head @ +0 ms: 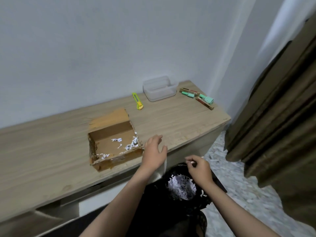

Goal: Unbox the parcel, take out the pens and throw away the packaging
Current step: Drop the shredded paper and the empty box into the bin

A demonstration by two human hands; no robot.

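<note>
An open cardboard parcel box [112, 144] lies on the wooden table [51, 151], with a few white paper shreds left inside. My left hand [154, 151] hovers open just right of the box, at the table's front edge. My right hand [199, 166] pinches a small piece of white paper shred over a black bin bag [179, 185] that holds shredded paper. The pens [198, 96], green markers and brown boxed ones, lie at the table's far right corner.
A yellow-green utility knife [137, 100] and a clear plastic container [159, 88] sit near the wall. A brown curtain [282, 117] hangs at the right. Paper shreds are scattered on the speckled floor [239, 185].
</note>
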